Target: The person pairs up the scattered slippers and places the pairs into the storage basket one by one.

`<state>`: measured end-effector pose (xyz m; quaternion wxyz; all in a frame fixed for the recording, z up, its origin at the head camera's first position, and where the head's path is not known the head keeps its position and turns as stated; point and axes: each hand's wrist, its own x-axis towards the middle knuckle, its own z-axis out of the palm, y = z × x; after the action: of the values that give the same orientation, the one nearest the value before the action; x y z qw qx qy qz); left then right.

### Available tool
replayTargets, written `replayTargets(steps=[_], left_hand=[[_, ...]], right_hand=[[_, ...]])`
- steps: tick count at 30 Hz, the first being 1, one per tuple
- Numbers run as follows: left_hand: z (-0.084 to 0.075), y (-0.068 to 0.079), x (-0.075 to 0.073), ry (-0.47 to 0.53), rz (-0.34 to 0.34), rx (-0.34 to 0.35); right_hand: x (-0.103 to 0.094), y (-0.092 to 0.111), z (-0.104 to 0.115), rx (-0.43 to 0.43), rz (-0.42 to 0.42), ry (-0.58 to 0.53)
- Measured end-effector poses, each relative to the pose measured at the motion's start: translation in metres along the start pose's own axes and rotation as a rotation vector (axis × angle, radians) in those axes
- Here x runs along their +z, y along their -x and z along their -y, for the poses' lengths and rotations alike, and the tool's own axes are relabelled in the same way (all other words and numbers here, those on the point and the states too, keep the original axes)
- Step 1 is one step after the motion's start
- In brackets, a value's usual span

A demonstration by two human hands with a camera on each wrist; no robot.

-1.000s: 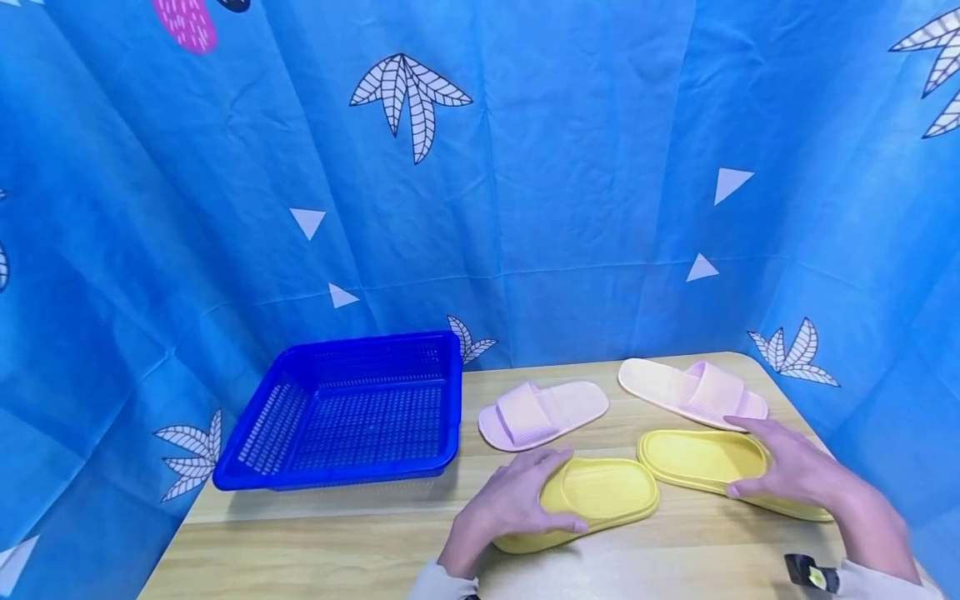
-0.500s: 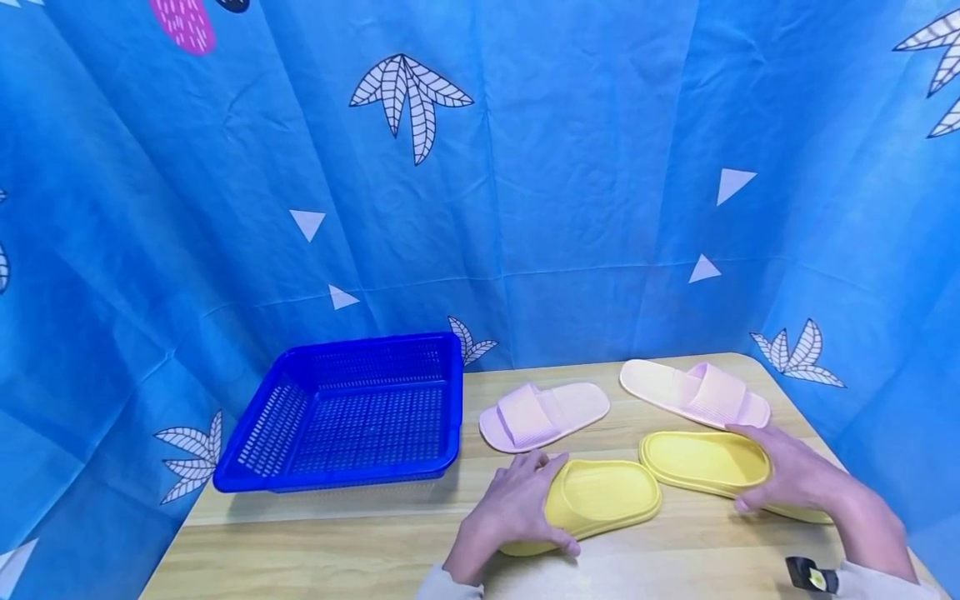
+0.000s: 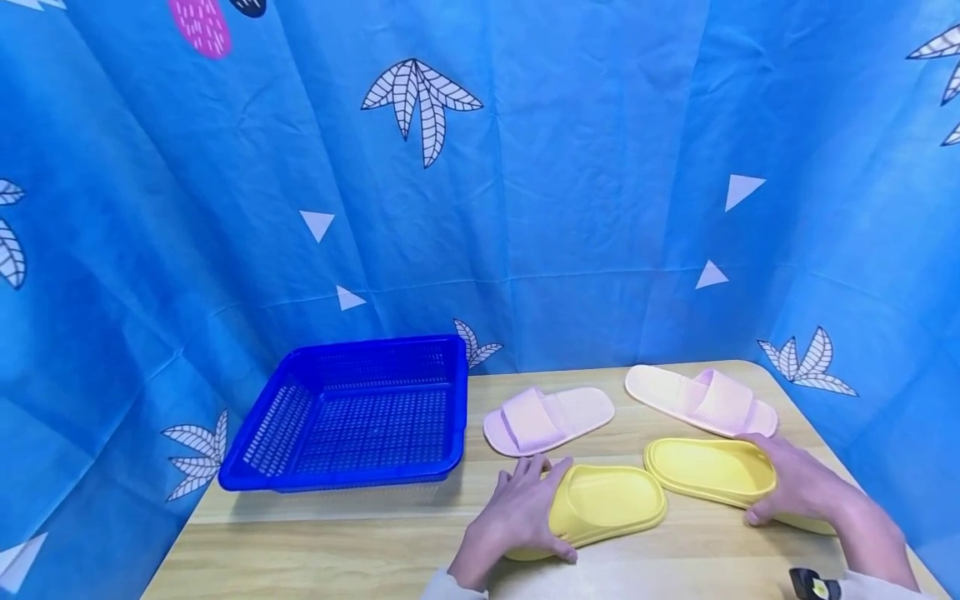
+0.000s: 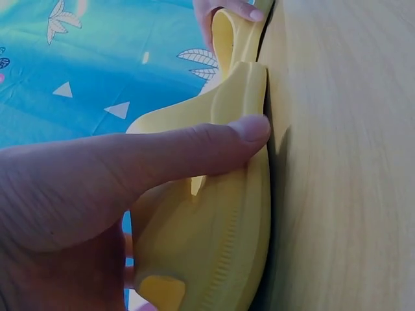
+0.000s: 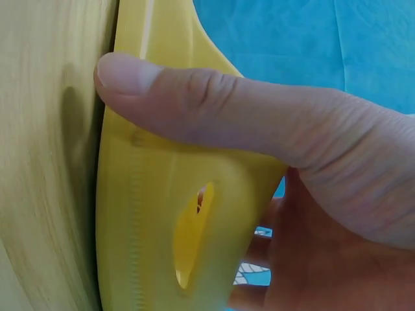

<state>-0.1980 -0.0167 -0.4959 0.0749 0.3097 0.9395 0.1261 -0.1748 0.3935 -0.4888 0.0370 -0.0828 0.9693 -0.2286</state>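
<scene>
Two yellow slippers lie heel to heel on the wooden table. My left hand (image 3: 525, 510) spans the toe end of the left yellow slipper (image 3: 611, 500), thumb along its near side and fingers over the far side. In the left wrist view the thumb presses on the sidewall of that slipper (image 4: 227, 214). Across the front of the right yellow slipper (image 3: 705, 467) lies my right hand (image 3: 798, 479), gripping it the same way. The right wrist view has the thumb against the slotted upper of this slipper (image 5: 149, 214). The far fingers are partly hidden.
Behind the yellow pair lie two pink slippers, the left one (image 3: 585, 408) and the right one (image 3: 663, 390). A blue mesh basket (image 3: 459, 417) stands at the table's left. A blue patterned curtain (image 3: 585, 167) hangs along the back and sides of the table (image 3: 337, 550).
My left hand has slid slightly toward the toe of its slipper, and its thumb has drawn left. The right hand has barely shifted. The head view has tilted a little; both slippers stay on the table.
</scene>
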Motion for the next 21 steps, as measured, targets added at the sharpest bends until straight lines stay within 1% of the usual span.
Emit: replayTargets(steps=[7,14,19,21], left_hand=[[0.000,-0.001,0.001,-0.004,-0.015,-0.004],[0.002,-0.001,-0.004,0.075,-0.043,-0.015],[0.005,-0.001,-0.009,0.118,-0.092,-0.004],[0.006,-0.001,-0.011,0.111,-0.121,0.005]], right_hand=[[0.000,0.001,0.001,-0.001,-0.007,0.000],[0.000,0.002,0.001,-0.011,-0.013,-0.005],[-0.002,0.003,0.001,0.001,-0.007,-0.021],[-0.003,0.005,0.002,0.012,-0.017,-0.018]])
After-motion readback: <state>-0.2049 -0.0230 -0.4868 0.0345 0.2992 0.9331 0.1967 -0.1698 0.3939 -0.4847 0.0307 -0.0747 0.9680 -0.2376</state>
